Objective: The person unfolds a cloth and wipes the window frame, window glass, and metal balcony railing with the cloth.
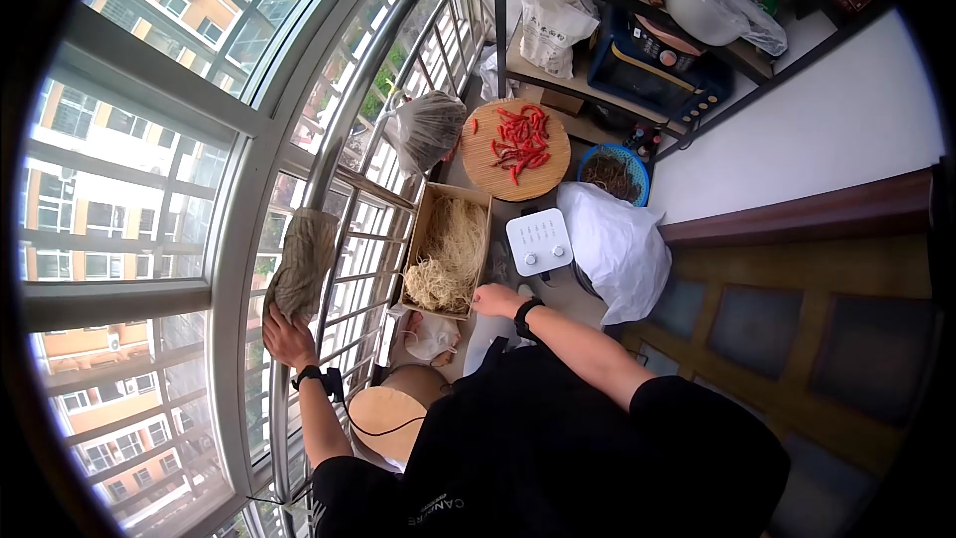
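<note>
Cloth on rail, lower end at left fingers.

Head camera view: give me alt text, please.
The left hand touches a cloth on a metal railing beside a window; the right hand is beside a box of pale strands, with red peppers on a round board beyond.

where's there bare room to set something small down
The round board, between red peppers and open box; the pale disc between left forearm and black shirt, bar a cable. Crowded: around the white panel, between box, white bag and right hand.
</note>
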`<action>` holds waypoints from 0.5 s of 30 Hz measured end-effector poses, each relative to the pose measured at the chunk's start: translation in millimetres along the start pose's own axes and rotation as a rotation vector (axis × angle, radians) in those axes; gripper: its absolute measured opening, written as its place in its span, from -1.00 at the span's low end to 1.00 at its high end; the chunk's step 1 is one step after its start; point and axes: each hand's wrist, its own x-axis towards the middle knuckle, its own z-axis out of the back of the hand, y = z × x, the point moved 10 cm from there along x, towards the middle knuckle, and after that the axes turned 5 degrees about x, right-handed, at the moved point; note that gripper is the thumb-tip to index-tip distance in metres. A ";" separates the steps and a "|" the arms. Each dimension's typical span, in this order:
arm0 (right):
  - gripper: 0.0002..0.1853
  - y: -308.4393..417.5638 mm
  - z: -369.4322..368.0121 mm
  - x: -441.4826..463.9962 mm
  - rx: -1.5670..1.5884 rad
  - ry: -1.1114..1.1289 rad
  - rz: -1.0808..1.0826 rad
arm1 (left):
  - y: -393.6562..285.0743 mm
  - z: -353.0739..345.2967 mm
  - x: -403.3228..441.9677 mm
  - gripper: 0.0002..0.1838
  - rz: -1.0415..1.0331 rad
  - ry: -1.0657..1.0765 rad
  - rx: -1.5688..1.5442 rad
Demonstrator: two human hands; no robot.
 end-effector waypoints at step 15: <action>-0.71 7.6 -9.6 -7.6 0.001 -0.006 -0.034 | -1.3 2.9 -1.9 -0.46 -0.024 -0.050 -0.027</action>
